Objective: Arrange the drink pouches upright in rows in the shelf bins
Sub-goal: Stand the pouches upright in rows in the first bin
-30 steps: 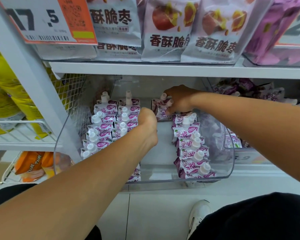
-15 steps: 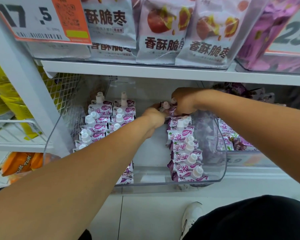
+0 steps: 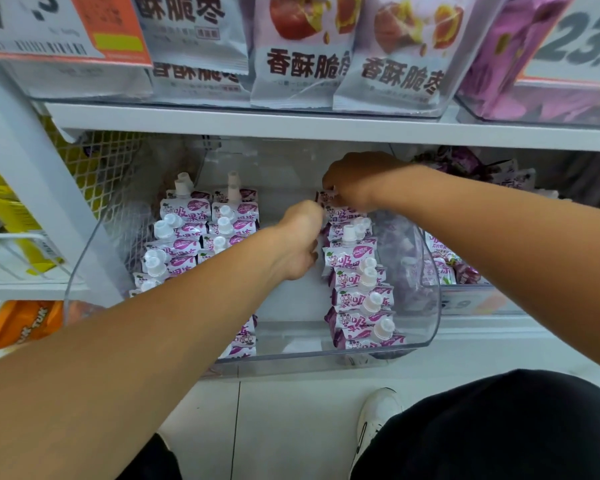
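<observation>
A clear plastic shelf bin [image 3: 430,306] holds purple-and-white drink pouches with white caps. Two rows stand upright on its left side [image 3: 194,230], and a third row [image 3: 357,292] runs along its right side. My right hand [image 3: 354,181] reaches to the back of the right row and pinches the top of the rearmost pouch [image 3: 326,197]. My left hand [image 3: 298,237] is in the gap between the rows, its curled fingers against the rear pouches of the right row; what they hold is hidden.
A white shelf board [image 3: 326,126] hangs close above the bin, carrying snack bags [image 3: 302,50] and price tags. A second bin with purple packs [image 3: 465,265] sits to the right. Wire mesh [image 3: 94,168] and yellow bags lie left. My shoe [image 3: 378,414] stands on the tiled floor.
My left hand moved right from the left rows to the right row's back end. My right hand kept its place at the rear pouch, now pinching it lower. The view shifted slightly.
</observation>
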Motion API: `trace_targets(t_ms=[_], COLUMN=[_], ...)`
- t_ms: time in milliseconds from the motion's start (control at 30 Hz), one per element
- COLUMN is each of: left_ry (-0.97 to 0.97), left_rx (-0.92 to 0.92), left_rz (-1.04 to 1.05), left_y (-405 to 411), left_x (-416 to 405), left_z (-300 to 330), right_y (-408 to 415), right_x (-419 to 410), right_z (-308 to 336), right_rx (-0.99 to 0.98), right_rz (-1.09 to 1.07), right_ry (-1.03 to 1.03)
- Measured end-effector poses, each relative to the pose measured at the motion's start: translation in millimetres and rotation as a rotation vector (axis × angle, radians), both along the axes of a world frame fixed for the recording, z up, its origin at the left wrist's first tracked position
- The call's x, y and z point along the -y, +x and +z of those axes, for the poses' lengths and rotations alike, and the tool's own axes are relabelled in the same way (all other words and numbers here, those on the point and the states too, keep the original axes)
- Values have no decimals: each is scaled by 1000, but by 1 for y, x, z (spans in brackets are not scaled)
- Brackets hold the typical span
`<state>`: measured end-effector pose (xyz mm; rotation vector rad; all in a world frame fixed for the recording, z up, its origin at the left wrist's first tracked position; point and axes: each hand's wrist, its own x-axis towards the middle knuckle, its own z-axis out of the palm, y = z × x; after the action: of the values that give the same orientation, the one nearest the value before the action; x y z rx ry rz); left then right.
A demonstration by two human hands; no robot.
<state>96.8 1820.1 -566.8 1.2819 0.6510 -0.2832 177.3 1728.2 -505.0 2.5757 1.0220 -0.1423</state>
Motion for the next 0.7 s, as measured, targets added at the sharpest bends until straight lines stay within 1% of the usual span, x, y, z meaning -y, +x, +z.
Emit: trace_targets(t_ms=[67, 133, 200, 233, 333, 433, 500, 567, 600, 633, 667, 700], left_ry=[-66, -158, -267, -303, -269, -275, -237, -128, -95, -83, -85, -90], left_rx=[-13, 4, -3, 7, 69, 111, 74, -22, -49, -54, -49, -35], left_rz=[-63, -117, -104, -91, -138, -160, -73, 38, 44, 1, -44, -82], left_y=[-7, -10, -12, -13, -18, -23, -24, -26, -28, -31, -34, -39], left_x=[6, 12, 17, 19, 20, 21, 26, 30, 31, 32, 33, 32], left_z=[2, 2, 2, 3, 2, 3, 2, -3, -4, -5, -6, -4], right_y=[-2, -10, -20, -25, -38, -36, -34, -34, -36, -38, -41, -45], right_x=[-2, 2, 12, 18, 36, 45, 46, 49, 51, 53, 55, 57], right_z=[3, 13, 21, 23, 17, 12, 14, 13, 12, 12, 11, 12], right_rx=[-34, -66, -81, -83, -62, -127, -149, -81, -14, 10, -30, -116], right_rz=[0, -4, 7, 18, 47, 8, 8, 56, 99, 129, 146, 149], right_ry=[13, 99, 128, 90, 21, 74, 133, 207, 256, 308, 348, 364])
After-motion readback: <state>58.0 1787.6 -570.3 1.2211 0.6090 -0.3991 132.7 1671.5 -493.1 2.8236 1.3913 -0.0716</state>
